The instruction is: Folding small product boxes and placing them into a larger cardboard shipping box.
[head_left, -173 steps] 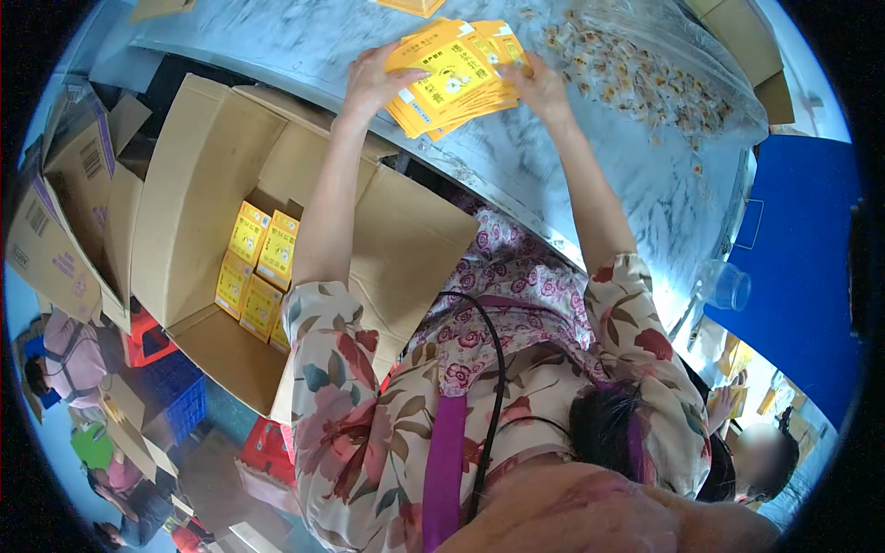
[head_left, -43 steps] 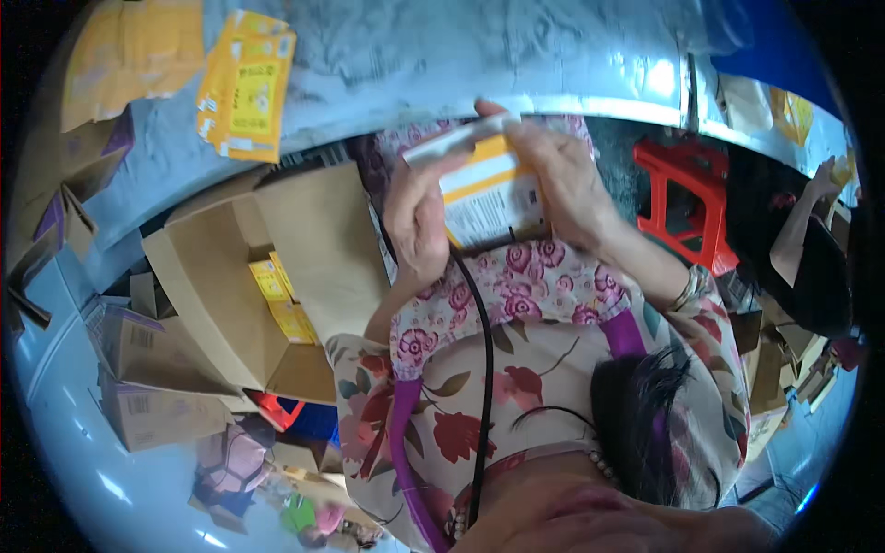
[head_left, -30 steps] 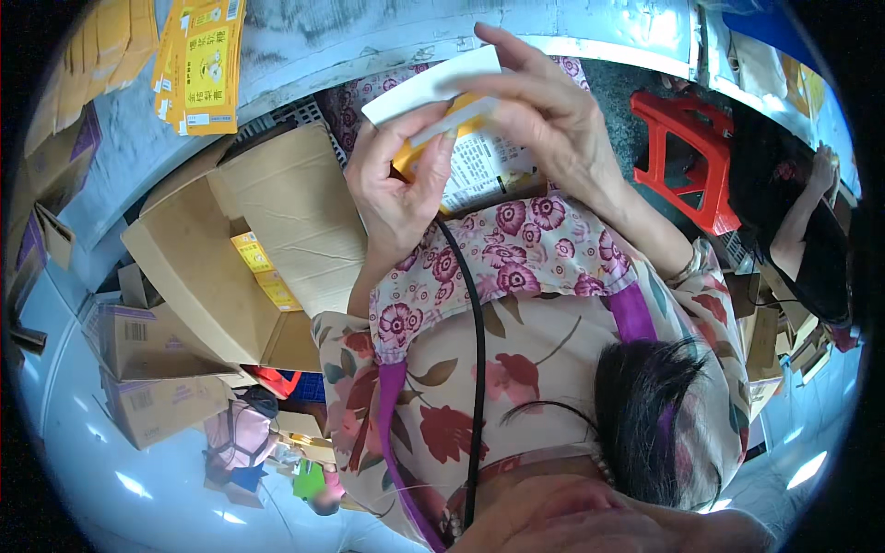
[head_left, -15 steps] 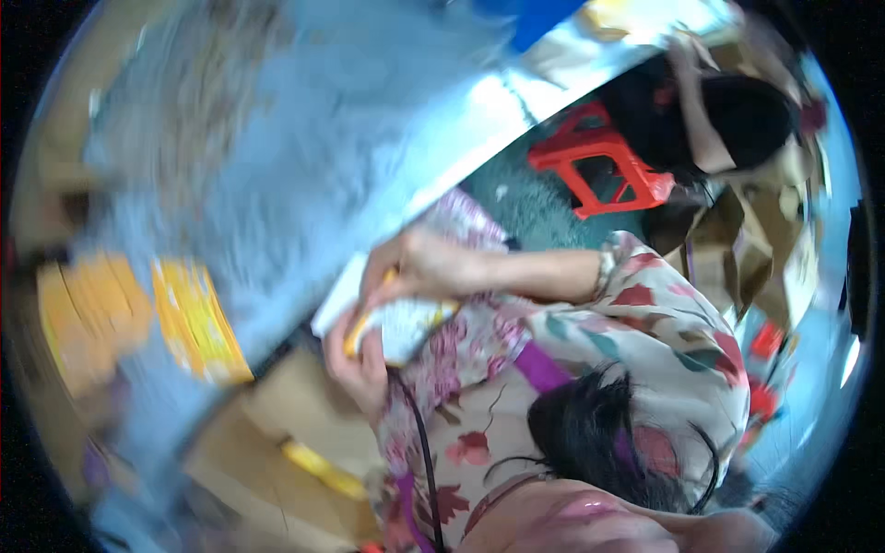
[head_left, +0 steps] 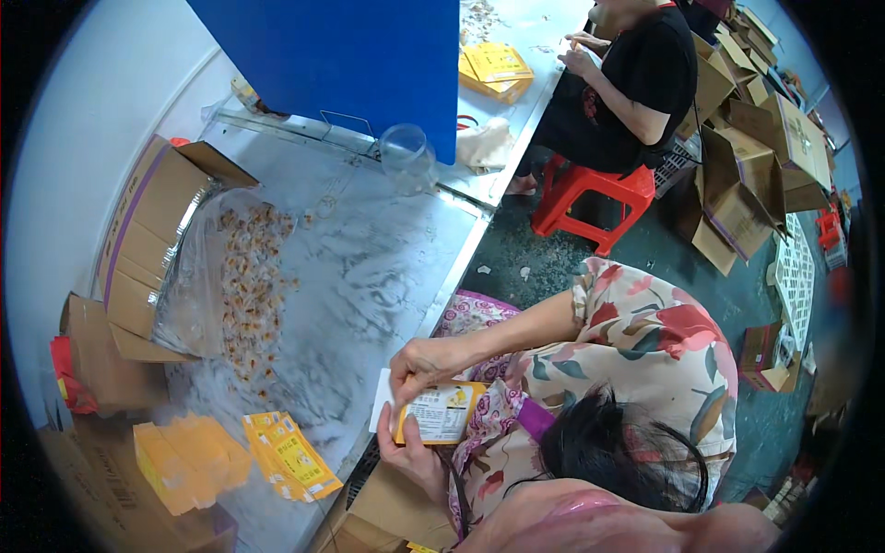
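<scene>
A flat yellow pouch with a white printed panel [head_left: 441,415] lies between my two hands at the table's near edge. My left hand [head_left: 414,453] grips it from below, thumb across its printed face. My right hand [head_left: 422,365] reaches in from the right, fingers bent and pinched at the pouch's left end. A plain white flat piece [head_left: 379,398] sticks out past that end, behind the fingers; how it joins the pouch is hidden. On the table to the left lie a fanned stack of yellow pouches [head_left: 289,455] and a second, thicker stack [head_left: 191,461].
Small clear-wrapped brown pieces [head_left: 251,300] spill from a bag-lined carton [head_left: 147,244]. A blue panel [head_left: 341,64] and clear plastic tub [head_left: 407,158] stand at the table's far side. Another person [head_left: 636,78] sits on a red stool [head_left: 604,194]. Open cartons [head_left: 756,184] fill the right.
The view has swung and sharpened from a blur, bringing the far table and seated person into fuller sight. Both hands stay on the pouch, which now lies flatter with its printed panel showing.
</scene>
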The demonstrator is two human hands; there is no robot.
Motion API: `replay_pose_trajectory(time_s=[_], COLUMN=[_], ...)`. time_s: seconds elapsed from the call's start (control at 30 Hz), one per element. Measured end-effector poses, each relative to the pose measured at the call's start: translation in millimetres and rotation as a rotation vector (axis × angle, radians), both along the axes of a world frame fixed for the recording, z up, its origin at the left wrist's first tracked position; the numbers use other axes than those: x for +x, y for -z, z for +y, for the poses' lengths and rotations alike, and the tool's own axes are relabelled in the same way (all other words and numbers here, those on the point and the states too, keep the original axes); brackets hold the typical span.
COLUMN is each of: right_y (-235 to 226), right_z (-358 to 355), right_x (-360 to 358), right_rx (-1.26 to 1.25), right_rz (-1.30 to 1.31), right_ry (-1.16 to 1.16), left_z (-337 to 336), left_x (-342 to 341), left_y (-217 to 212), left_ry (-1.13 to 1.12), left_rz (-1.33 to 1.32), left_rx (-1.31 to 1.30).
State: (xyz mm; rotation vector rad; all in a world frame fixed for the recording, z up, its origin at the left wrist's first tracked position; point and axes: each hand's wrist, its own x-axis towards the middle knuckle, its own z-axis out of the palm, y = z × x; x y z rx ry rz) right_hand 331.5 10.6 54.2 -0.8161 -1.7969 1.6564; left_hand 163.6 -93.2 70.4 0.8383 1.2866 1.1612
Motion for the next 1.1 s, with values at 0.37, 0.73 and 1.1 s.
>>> replay_pose_trajectory(time_s=[0.37, 0.73, 1.1], right_y=[-10, 58, 66], right_z=[78, 240, 187], right_x=[-9, -138, -63], right_rx=[0.216, 1.141, 1.022], right_rz=[-0.077, -0.143, -0.368], right_ry=[0.182, 0.056, 0.085], left_z=[36, 22, 33], left_x=[-13, -41, -41], left_y=[3, 25, 58], left_ry=[-0.453, -0.867, -0.851], left_rz=[-0.144, -0.416, -0.574], left_rx=[0.104, 0.176, 0.145])
